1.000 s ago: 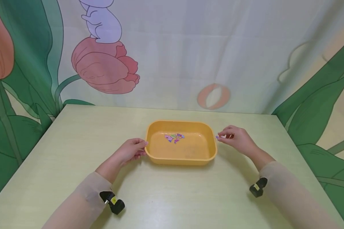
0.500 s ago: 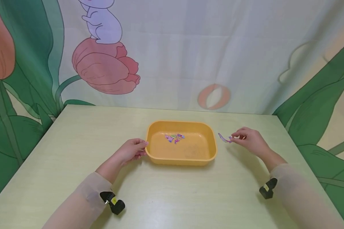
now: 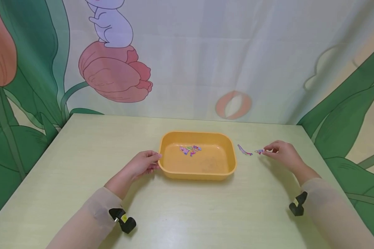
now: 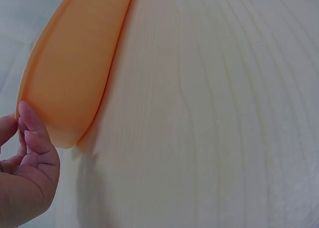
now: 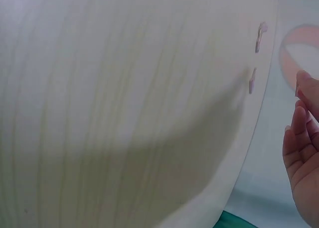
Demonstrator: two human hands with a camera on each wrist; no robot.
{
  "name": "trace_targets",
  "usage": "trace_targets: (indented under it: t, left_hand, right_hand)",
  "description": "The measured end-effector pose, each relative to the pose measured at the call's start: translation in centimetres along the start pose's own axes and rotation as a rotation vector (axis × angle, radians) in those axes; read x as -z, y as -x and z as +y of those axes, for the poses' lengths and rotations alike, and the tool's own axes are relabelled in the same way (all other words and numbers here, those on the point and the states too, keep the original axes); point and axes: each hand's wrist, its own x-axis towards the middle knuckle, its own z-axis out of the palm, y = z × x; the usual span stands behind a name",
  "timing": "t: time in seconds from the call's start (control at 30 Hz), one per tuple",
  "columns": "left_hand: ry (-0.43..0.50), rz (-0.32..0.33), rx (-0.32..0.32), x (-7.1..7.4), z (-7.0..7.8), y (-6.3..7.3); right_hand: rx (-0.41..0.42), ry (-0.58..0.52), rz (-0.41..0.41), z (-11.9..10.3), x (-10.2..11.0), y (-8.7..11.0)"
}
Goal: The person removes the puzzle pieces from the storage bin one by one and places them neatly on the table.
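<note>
A shallow yellow plastic basin point(image 3: 199, 176) stands mid-table, with several small flat pieces point(image 3: 190, 150) in pink, purple and green lying inside. My left hand point(image 3: 144, 162) holds the basin's left rim, thumb above and fingers against the outer wall, as the left wrist view shows. To the right of the basin lie a thin curved purple-pink strip point(image 3: 245, 150) and a small patterned piece point(image 3: 258, 151). My right hand point(image 3: 282, 155) is just beside that patterned piece; in the right wrist view a further small piece point(image 5: 297, 90) is pinched between thumb and fingertip.
The pale wood-grain table point(image 3: 187, 214) ends at the back against a printed curtain point(image 3: 187, 62) with flowers and leaves. A black wrist camera point(image 3: 123, 220) sits on the left sleeve, another camera point(image 3: 298, 204) on the right one.
My right hand has moved to the right, away from the basin. The curved strip and then the patterned piece now lie on the table behind it. The left hand has stayed put.
</note>
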Motion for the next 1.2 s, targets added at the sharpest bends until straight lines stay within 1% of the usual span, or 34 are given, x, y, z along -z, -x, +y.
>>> trace_targets:
  t: [0.07,0.23,0.3,0.47,0.77,0.97,1.2]
  left_hand:
    - [0.000,0.001,0.001,0.0,0.0,0.0]
    - [0.003,0.006,0.005,0.0,-0.1,-0.1]
    - [0.003,0.008,0.005,0.0,-0.1,-0.1]
    - [0.000,0.010,0.004,0.0,-0.1,0.0]
    - [-0.002,0.013,0.001,-0.1,-0.1,0.1]
    - [-0.005,0.014,0.005,-0.3,0.0,0.1]
    - [-0.007,0.016,0.009,-0.2,0.0,0.1]
  right_hand:
    - [-0.017,0.008,-0.012,0.5,0.0,0.0]
    - [-0.092,0.009,-0.049,1.7,0.0,-0.1]
    - [-0.132,-0.005,-0.065,2.1,0.0,-0.1]
    - [-0.197,-0.028,-0.077,3.1,-0.3,-0.2]
    - [-0.249,-0.076,-0.064,4.5,-0.9,-0.3]
    - [-0.278,-0.088,-0.064,5.5,-1.1,-0.1]
    - [-0.313,-0.136,-0.066,6.1,-1.4,-0.2]
